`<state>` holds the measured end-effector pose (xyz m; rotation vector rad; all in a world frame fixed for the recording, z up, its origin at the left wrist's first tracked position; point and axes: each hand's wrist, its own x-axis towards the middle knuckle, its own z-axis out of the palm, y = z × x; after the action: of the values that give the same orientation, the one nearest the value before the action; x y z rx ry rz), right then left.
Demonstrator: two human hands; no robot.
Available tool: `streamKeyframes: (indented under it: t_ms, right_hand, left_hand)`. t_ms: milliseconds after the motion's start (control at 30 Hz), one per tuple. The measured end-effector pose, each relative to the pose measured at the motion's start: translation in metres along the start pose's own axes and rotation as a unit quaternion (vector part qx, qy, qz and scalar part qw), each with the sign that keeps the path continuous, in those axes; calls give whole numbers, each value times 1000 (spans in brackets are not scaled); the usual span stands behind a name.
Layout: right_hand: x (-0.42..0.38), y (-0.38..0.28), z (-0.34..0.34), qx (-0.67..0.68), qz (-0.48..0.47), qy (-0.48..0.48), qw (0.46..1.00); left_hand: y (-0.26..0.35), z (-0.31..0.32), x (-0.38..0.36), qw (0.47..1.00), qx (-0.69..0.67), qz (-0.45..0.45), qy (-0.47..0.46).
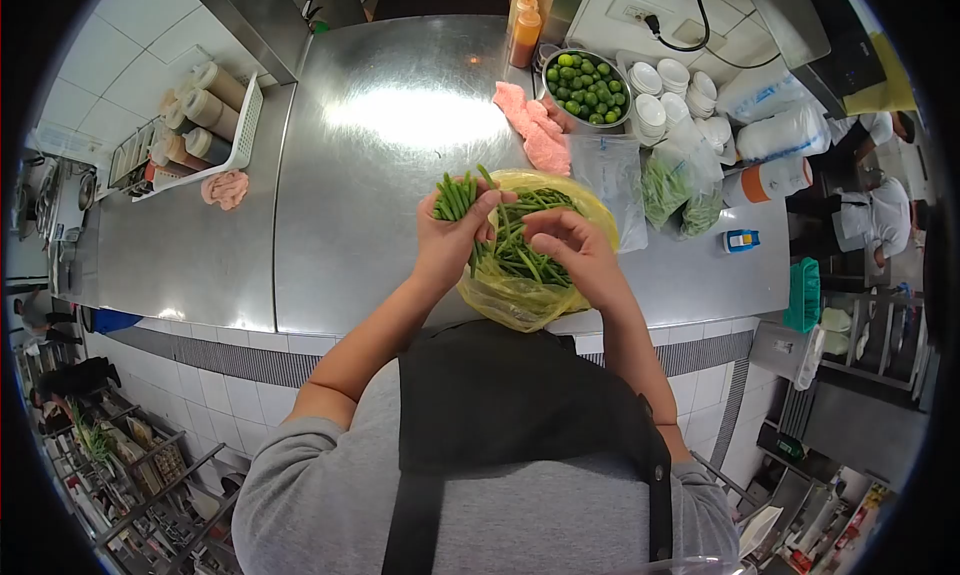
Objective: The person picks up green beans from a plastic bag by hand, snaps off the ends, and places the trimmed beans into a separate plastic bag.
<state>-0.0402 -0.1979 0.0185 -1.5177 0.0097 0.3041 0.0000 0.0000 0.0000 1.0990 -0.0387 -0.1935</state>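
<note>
My left hand (452,237) is closed around a bunch of green beans (456,197), their tips standing up above the fingers. Against that hand, one bean sticks up a little apart from the others. A yellow plastic bag (510,307) sits at the counter's front edge with its mouth spread wide, full of loose green beans (532,260). Over the right side of this bag is my right hand (580,250), its fingers loosely curved and apart from the thumb. I see nothing held in it.
On the steel counter (370,195) lie pink cloths (535,130). Behind the bag stand a metal bowl of limes (588,90), sauce bottles (523,35), stacked white cups (650,115) and bagged greens (665,190). A white basket of bottles (240,140) is at left. People (885,215) stand far right.
</note>
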Motion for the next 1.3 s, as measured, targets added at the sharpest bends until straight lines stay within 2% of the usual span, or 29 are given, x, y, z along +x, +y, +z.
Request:
streamKeyframes:
  t_ms: [100,167,200,267,300,367,500,567,700,767,900,967,1000,1033,1067,1100,1167,1200,1300]
  right_hand:
    - [0,2,14,-58,5,15,998]
    - [0,1,24,-175,-12,61,983]
    - [0,3,26,-174,-10,62,983]
    - [4,8,29,-131,-146,97,976]
    - [3,5,29,-132,-146,95,976]
    - [0,-6,25,-100,-285,106,947]
    - [4,-11,5,-81,-226,88,967]
    - [6,-2,0,-328,-170,74,926]
    - [9,24,10,-398,-164,-1,903]
    - [16,36,18,-430,-213,-39,876]
    - [23,37,24,-431,-202,-47,878]
    - [22,26,24,-352,-235,56,904]
    - [19,15,25,-352,-234,54,905]
    - [16,3,26,-299,-238,94,919]
    - [14,-4,26,-246,-240,135,929]
    - [13,-5,25,-246,-239,137,929]
    - [13,-6,22,-100,-220,102,965]
    - [12,-6,22,-101,-219,102,965]
    - [10,-4,20,-44,-185,106,976]
  left_hand:
    - [-2,3,1,999,-15,15,26]
    - [-1,6,0,999,-24,11,37]
    - [-1,8,-2,999,-24,9,37]
    - [3,9,-1,995,-52,-11,80]
    - [4,8,0,995,-53,-11,81]
    - [7,2,4,979,-134,-83,126]
    - [11,-4,4,984,-122,-94,90]
    - [11,-3,1,978,-148,-123,78]
    - [4,-7,2,957,-206,-191,68]
    - [1,-4,1,965,-173,-185,71]
    - [6,-7,0,984,-71,-153,57]
    - [11,-6,0,990,-35,-126,51]
    - [13,-5,0,994,2,-102,42]
    - [14,-6,-1,994,1,-103,42]
    - [14,-7,-3,994,32,-109,2]
    - [14,-7,-4,991,62,-114,-39]
    - [9,-4,-7,988,90,-110,-66]
    - [6,-3,-8,983,119,-105,-89]
    - [0,0,-8,978,162,-100,-84]
